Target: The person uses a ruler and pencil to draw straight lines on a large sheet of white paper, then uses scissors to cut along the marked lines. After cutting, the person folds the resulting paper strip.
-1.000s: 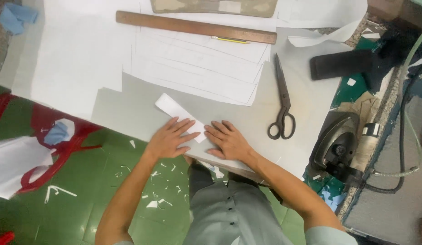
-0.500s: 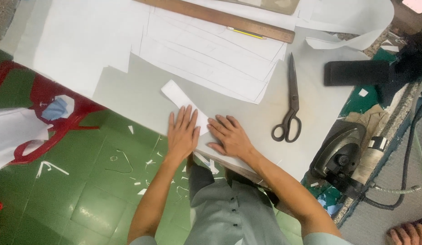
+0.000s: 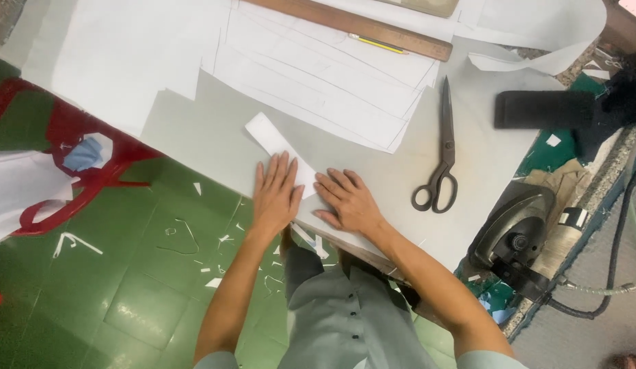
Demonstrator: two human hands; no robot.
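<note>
Grey table [image 3: 215, 130] with paper sheets [image 3: 318, 75], white strip [image 3: 273, 140], scissors [image 3: 441, 157], wooden ruler [image 3: 359, 27].

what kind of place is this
Likely a tailoring or sewing workshop: paper pattern sheets cover the table, with large scissors, a long wooden ruler and a heavy iron beside them.

Bare table [image 3: 195, 123] lies open left of the paper strip [image 3: 273, 140]. To the right, the scissors [image 3: 441, 154] block the way, with the iron [image 3: 516, 232] near the edge. Beyond, stacked paper sheets [image 3: 318, 75] and the wooden ruler [image 3: 359, 27] seemingly lie flat.
</note>
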